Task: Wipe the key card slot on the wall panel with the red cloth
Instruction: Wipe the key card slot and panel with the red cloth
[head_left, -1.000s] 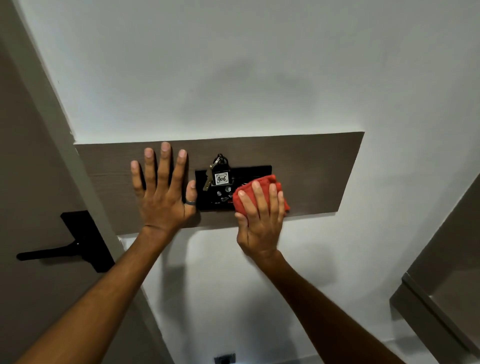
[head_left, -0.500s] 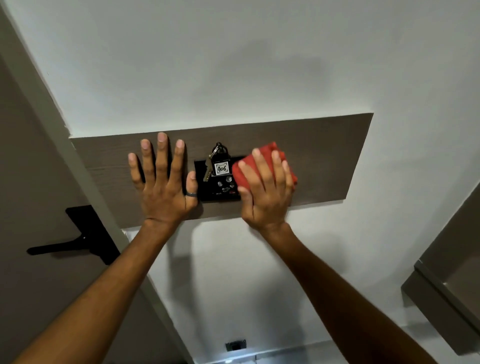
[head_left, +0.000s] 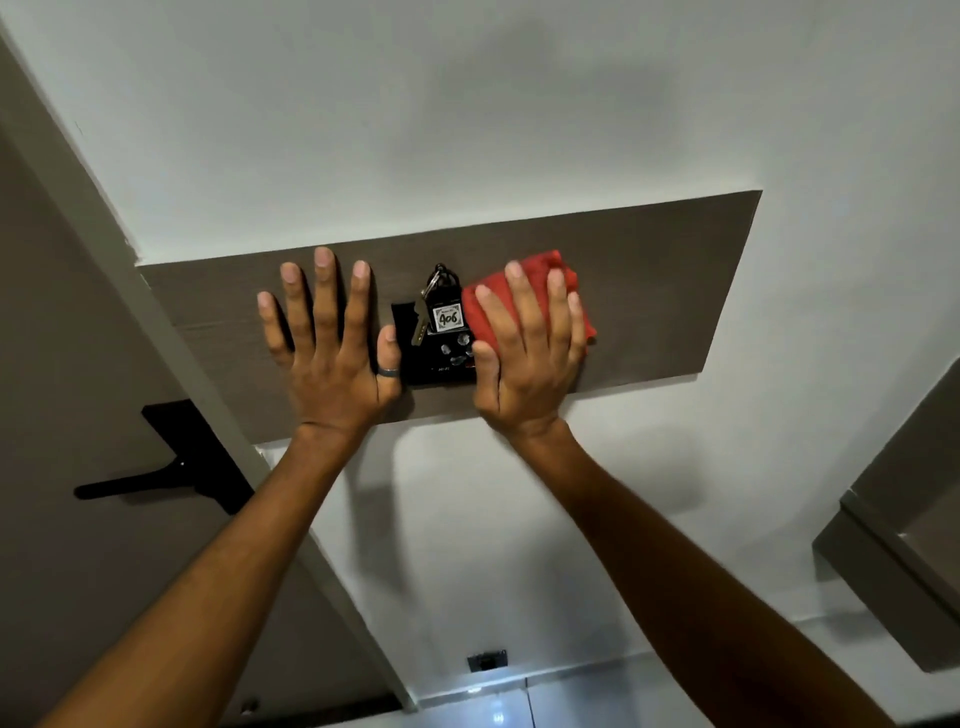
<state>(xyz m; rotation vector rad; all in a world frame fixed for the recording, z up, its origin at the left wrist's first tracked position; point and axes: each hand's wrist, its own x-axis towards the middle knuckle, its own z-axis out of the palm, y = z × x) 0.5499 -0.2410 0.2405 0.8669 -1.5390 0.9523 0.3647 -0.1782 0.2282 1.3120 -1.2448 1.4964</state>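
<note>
A white wall (head_left: 467, 130) fills most of the view. At the left stands a grey-brown door (head_left: 62, 364) with a pale frame (head_left: 171, 332) and a black lever handle (head_left: 156, 475) on a black plate. Low on the wall sits a small dark socket (head_left: 487, 661) (its details are too small to make out), just above a glossy tiled floor (head_left: 519, 712). A grey-brown cabinet edge (head_left: 893, 545) juts in at the lower right.
</note>
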